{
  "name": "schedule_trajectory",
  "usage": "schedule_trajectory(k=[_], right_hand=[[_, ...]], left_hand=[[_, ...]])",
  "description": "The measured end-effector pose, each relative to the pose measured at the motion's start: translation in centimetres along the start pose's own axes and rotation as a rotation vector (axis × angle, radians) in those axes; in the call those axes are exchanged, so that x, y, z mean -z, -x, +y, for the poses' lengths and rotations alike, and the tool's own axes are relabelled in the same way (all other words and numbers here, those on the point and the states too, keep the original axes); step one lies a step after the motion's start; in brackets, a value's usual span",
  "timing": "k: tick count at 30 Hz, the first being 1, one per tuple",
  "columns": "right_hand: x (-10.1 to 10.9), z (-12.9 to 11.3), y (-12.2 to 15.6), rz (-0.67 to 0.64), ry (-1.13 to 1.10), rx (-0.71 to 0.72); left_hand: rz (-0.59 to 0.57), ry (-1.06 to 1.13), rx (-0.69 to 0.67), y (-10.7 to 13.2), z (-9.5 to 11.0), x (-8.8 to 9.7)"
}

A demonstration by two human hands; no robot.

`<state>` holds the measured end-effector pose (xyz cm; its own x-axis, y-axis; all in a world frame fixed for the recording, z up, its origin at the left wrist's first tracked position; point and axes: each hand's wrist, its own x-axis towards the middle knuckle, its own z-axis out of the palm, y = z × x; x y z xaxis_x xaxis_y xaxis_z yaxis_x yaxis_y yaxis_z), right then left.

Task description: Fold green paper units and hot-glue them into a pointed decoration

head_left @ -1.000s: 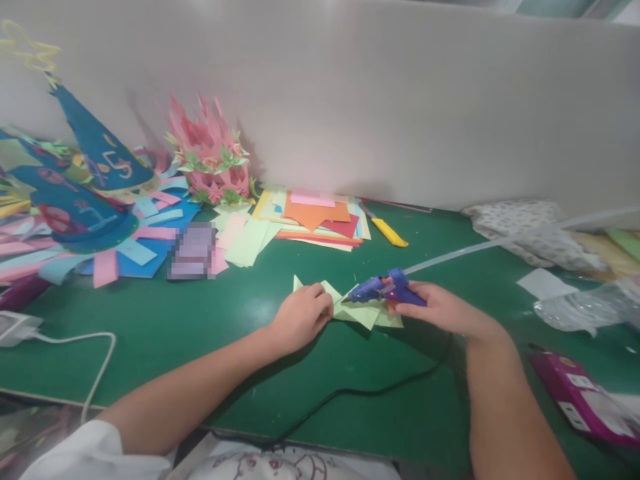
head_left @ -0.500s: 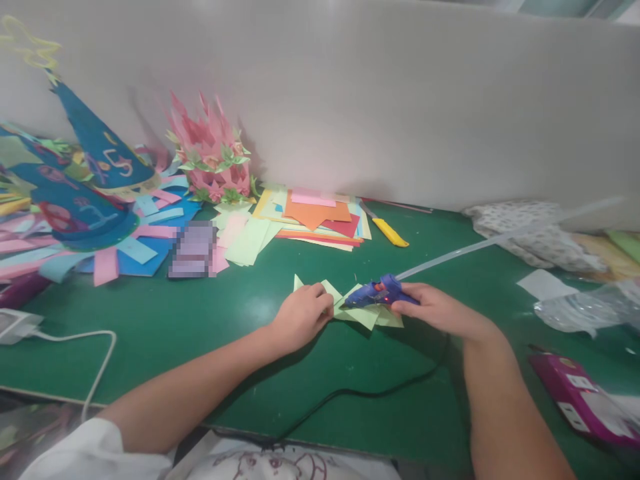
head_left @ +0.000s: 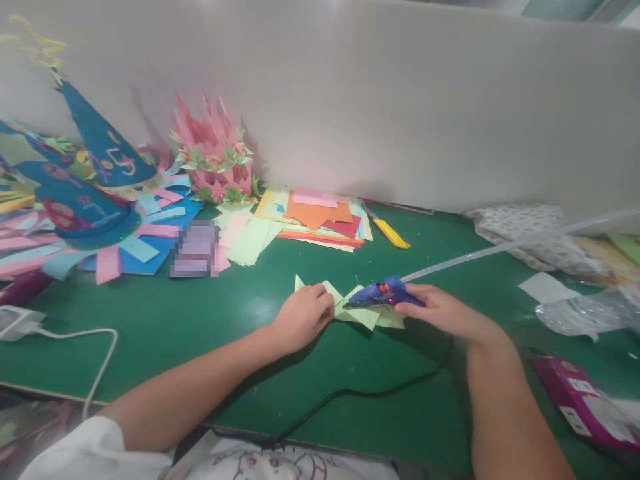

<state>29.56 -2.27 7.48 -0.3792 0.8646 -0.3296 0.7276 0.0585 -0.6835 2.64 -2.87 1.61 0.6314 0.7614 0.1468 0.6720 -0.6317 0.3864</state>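
Working at the green table (head_left: 175, 327), which fills the lower half of the frame, I have the stack of coloured sheets (head_left: 320, 217) lying back by the wall at upper centre, well apart from my hands. My left hand (head_left: 303, 317), just left of centre, is curled with its fingertips pressing on the folded paper (head_left: 363, 315), I judge so that the piece lies flat and cannot slide. My right hand (head_left: 440, 310), right of centre, is closed around the glue gun (head_left: 383, 293), its nozzle aimed left and down onto the paper. The paper is pale green, creased into sharp triangular points between my hands. The gun is blue with a small red light. A long clear glue stick (head_left: 500, 248) juts from its back toward the right edge.
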Motion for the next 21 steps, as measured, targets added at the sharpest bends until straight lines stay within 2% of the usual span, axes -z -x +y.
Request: schedule_trajectory(k=[8,15,21], right_hand=[[0.2,-0.1,0.1,0.005,0.011,-0.006],[-0.2,-0.3,0.3,0.169,0.206,-0.014],[0.0,-1.0,0.6,0.115,0.200,-0.014]], left_hand=[[-0.002,0.025,0.002,0.1,-0.1,0.1],[-0.004,0.019,0.025,0.1,0.1,0.3],[0.001,-0.015,-0.013,0.0,-0.1,0.1]])
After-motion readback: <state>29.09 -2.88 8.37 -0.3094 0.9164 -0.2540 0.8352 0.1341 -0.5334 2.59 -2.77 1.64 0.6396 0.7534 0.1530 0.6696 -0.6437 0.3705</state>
